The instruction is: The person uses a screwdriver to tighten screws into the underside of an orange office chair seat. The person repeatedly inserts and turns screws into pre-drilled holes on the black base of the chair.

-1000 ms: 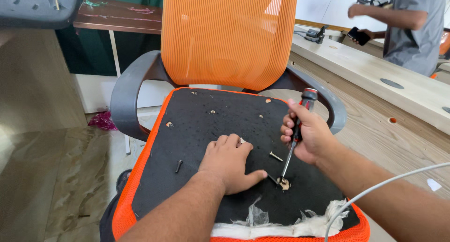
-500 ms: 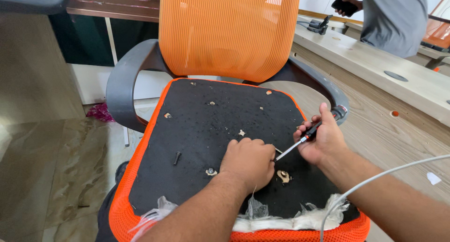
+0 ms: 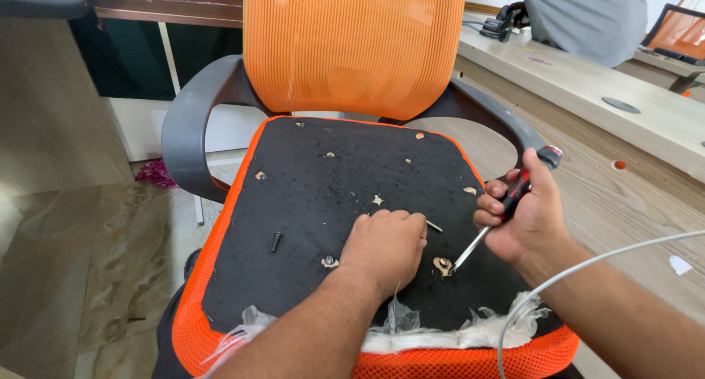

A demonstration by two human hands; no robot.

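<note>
A screwdriver is gripped in the closed right hand, its tip set at a torn hole near the front of the black seat. The left hand is pressed flat on the seat, fingers curled, nothing seen held. The tip is best kept seated squarely and the seat steadied. One loose black bolt lies left; about eight torn holes are counted.

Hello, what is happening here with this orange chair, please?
A person is working on the black underside panel of an orange chair. The right hand holds a screwdriver, its tip at a torn hole in the panel. The left hand rests flat on the panel beside it. A loose black screw lies further left. Another person stands at the desk behind.
</note>
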